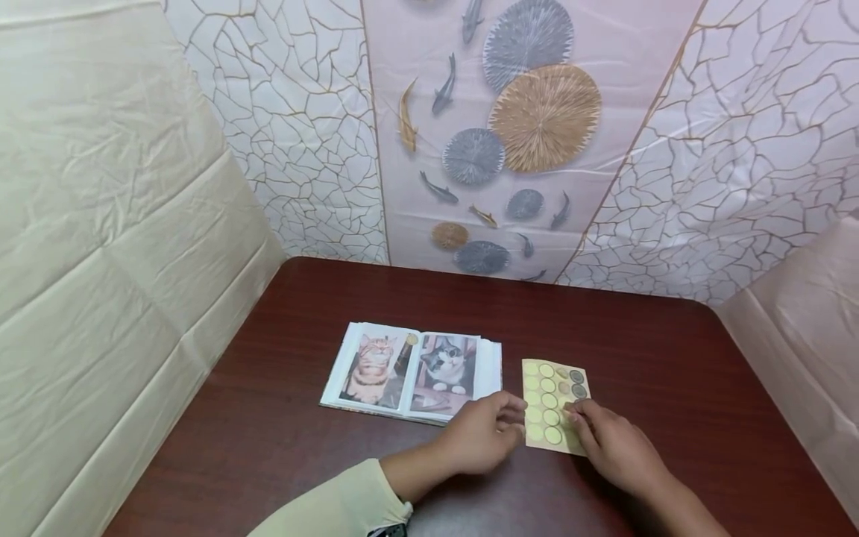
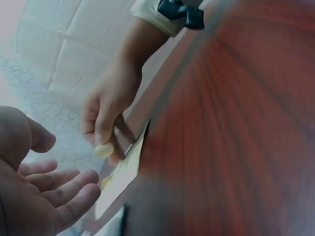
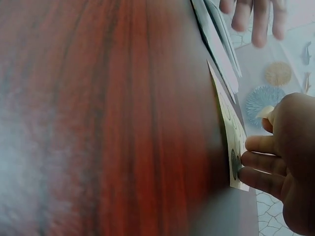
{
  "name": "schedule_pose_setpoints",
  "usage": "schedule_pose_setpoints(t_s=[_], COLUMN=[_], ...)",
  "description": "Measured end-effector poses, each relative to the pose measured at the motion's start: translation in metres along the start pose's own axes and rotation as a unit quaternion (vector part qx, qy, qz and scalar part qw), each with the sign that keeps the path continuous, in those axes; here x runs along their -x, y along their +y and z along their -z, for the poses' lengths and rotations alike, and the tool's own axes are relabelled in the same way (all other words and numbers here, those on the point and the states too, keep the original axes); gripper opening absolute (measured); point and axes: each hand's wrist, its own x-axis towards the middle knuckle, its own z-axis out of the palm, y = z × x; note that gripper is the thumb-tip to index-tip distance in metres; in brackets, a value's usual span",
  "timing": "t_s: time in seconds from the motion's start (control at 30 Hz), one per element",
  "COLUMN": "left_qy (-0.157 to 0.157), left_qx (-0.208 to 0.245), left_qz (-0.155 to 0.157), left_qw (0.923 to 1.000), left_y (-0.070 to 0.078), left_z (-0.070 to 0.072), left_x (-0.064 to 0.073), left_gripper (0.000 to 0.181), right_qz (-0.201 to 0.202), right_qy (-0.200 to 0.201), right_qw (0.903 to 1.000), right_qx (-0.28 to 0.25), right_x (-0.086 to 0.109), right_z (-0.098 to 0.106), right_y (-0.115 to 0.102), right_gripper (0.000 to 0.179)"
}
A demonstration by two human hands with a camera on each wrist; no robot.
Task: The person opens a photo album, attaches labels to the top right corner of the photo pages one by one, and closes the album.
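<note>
Round sticker: we pinch it in our right hand, over the right side of the sticker sheet.
Sheet axis: between our hands, the long side running away from us.
Photo album: open, left of the sheet; our left hand is nearer, fingers loosely bent, holding nothing.
Table: glossy reddish-brown wood.
Room: koi-print cloth hangs behind.
</note>
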Motion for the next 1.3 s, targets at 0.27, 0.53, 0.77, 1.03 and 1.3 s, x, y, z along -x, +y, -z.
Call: schedule_pose_setpoints(t_s=[0.27, 0.53, 0.77, 1.03, 1.3], left_qy=[0.032, 0.016, -0.038, -0.061, -0.071], left_qx=[-0.213, -0.371, -0.406, -0.416, -0.437], left_qz=[-0.099, -0.11, -0.061, -0.038, -0.037], left_qw=[0.9715, 0.9217, 0.911, 0.9066, 0.8957], left_y=[-0.01, -0.03, -0.043, -0.043, -0.046], left_z=[0.02, 0.03, 0.034, 0.034, 0.032], left_x=[0.016, 0.025, 0.031, 0.034, 0.036], left_gripper=[0.031, 0.052, 0.067, 0.069, 0.069], right_qz=[0.009, 0.054, 0.072, 0.058, 0.078], right_qy=[0.0, 0.054, 0.096, 0.079, 0.087], right_qw=[0.9999, 0.9963, 0.9913, 0.9931, 0.9908], right_qx=[0.011, 0.039, 0.055, 0.064, 0.068], right_x=[-0.005, -0.013, -0.021, -0.031, -0.04], right_z=[0.004, 0.005, 0.007, 0.013, 0.01], right_y=[0.0, 0.0, 0.0, -0.001, -0.006], right_gripper=[0.013, 0.017, 0.017, 0.019, 0.019])
